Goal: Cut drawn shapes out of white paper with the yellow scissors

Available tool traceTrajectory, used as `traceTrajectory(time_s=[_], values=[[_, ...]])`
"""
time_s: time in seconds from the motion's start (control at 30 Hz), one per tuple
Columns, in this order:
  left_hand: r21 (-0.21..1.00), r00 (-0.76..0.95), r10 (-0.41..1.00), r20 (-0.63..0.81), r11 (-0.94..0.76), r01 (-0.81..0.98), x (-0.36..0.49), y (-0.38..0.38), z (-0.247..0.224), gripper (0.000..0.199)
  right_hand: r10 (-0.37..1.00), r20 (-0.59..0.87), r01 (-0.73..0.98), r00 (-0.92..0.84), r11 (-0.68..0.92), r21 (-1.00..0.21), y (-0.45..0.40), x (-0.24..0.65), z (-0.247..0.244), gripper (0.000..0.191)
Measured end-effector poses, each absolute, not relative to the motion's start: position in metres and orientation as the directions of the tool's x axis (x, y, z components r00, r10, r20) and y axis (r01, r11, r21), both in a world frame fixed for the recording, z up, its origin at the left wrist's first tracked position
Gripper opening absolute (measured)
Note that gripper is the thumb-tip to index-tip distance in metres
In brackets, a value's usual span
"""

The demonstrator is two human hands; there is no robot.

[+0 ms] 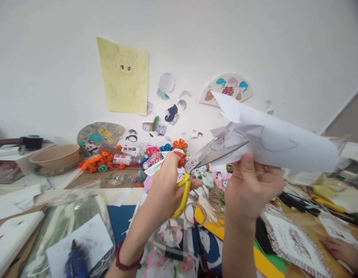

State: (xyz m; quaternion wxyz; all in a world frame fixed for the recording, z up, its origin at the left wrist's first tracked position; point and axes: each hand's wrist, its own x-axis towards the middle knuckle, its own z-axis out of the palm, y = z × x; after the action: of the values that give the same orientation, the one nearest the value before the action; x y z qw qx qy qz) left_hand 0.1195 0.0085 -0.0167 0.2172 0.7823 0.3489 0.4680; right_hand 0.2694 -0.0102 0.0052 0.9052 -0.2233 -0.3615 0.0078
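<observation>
My left hand (167,183) is closed around the yellow handles of a pair of scissors (185,195). The metal blades point right and lie at the cut edge of a white sheet of paper (277,135). Part of the paper is behind the blades, and I cannot make out exactly how far they are apart. Pencil outlines of rounded shapes show on the sheet, which is curled and has a jagged left end. My right hand (251,185) grips its lower edge, thumb in front, just right of the blade tips.
Crocheted flowers (99,162), plastic bottles (123,159) and a round basket (55,154) stand along the wall. A yellow drawing (125,77) and a fan-shaped piece (213,90) hang there. Plastic bags (71,216) and coloured sheets cover the near table. Another person's hand (345,249) rests lower right.
</observation>
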Motion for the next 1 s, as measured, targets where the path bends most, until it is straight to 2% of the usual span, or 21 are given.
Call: traceTrajectory(time_s=[0.5, 0.8, 1.0], values=[[0.628, 0.281, 0.775, 0.566, -0.626, 0.462, 0.1180, 0.0092, -0.0164, 0.029, 0.156, 0.643, 0.140, 0.750, 0.912, -0.385, -0.0097, 0.2711, 0.0041, 0.027], [0.625, 0.278, 0.785, 0.554, -0.613, 0.484, 0.1177, 0.0091, -0.0150, 0.027, 0.134, 0.628, 0.140, 0.766, 0.920, -0.367, -0.0111, 0.2722, 0.0033, 0.030], [0.580, 0.295, 0.758, 0.582, -0.641, 0.504, 0.1165, 0.0099, -0.0151, 0.024, 0.133, 0.628, 0.171, 0.767, 0.901, -0.399, -0.0110, 0.2728, 0.0038, 0.030]])
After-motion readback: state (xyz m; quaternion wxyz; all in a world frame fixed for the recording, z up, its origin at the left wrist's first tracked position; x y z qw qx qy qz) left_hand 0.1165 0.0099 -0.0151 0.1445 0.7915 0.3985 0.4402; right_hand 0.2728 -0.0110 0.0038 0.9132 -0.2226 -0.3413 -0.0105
